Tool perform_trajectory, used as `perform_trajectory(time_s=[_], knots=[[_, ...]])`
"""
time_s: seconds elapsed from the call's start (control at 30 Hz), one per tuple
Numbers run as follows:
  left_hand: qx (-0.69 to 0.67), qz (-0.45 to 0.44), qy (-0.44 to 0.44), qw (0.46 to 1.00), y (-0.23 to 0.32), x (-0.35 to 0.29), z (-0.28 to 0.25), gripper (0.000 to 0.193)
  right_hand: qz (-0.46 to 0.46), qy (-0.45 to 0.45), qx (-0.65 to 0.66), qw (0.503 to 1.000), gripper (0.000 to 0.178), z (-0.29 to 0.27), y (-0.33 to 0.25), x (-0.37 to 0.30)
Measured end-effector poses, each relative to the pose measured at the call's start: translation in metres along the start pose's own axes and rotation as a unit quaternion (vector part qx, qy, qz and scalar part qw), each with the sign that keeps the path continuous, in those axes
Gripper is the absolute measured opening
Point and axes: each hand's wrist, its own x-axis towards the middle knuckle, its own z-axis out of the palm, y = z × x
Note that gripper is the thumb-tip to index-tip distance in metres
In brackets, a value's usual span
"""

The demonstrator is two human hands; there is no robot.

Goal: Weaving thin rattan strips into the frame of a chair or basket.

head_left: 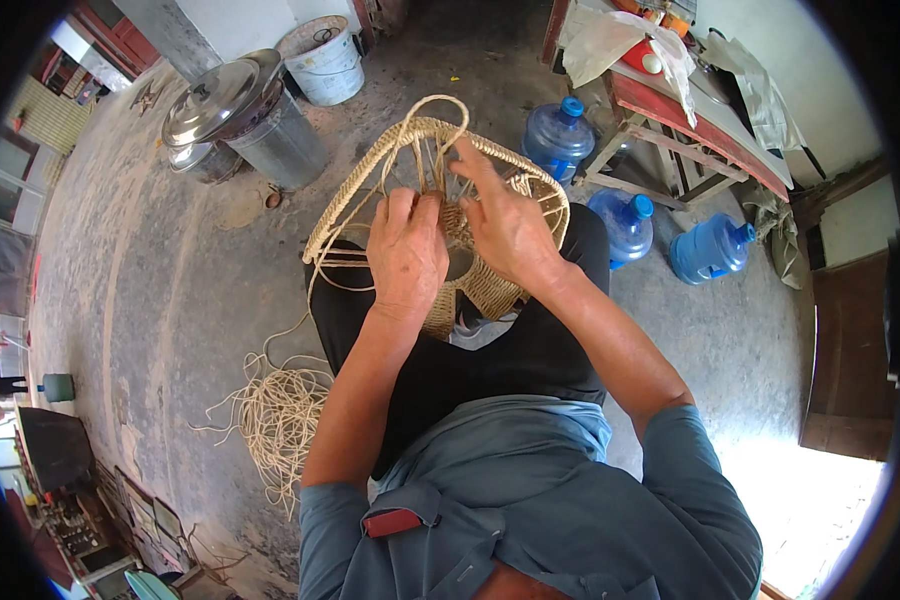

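A woven frame (368, 158) of twisted straw-coloured cord, with a rounded wrapped rim and open spaces between spoke-like strands, rests tilted across my thighs. My left hand (407, 245) is closed over the strands near its middle, fingertips pressed together on them. My right hand (510, 225) has its index finger reaching forward to a loop of cord (436, 98) that arches above the far rim; its other fingers are bent, and the cord seems pinched at the fingertips. From the frame's left side, loose cord runs down to a tangled heap of cord (285, 425) on the floor.
Blue water jugs (708, 248) stand on the concrete floor at right, beside a red-edged wooden table (710, 140) holding plastic bags. At far left are a metal bin (275, 140) with a lidded pot and a white bucket (322, 62). Shelving (80, 520) stands lower left.
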Motion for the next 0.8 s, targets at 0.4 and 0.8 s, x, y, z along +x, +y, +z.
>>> perform_trajectory(time_s=[0.4,0.8], knots=[[-0.041,-0.020,0.025,0.999,-0.009,-0.007,0.001,0.032,0.048,0.039,0.049,0.997,0.072,0.021,-0.012,0.005],[0.017,0.119,-0.062,0.991,-0.006,0.010,0.015,0.023,0.256,0.109,0.423,0.862,0.053,-0.134,0.111,-0.050]])
